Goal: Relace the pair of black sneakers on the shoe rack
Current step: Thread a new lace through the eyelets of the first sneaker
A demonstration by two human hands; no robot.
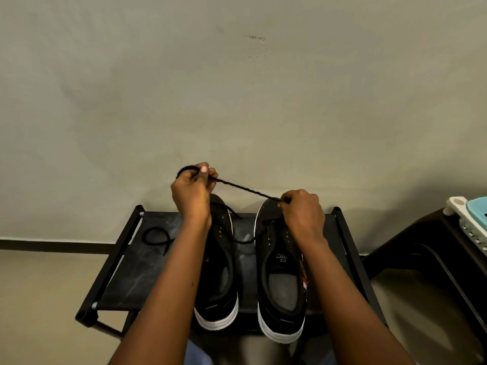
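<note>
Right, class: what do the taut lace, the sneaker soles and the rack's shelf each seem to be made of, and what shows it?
The taut lace looks like matt black textile cord; a rope-like twist shows along its stretch. The sneaker soles are white and smooth, probably rubber. The shelf is a thin black sheet, perhaps fabric or plastic: slight sheen, pale creases.

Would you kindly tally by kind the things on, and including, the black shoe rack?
Shoe rack: 1
Sneakers: 2 (left sneaker, right sneaker)
Laces: 2 (taut lace pinched between left hand and right hand; loose lace looped on the rack)
Total: 5
</note>
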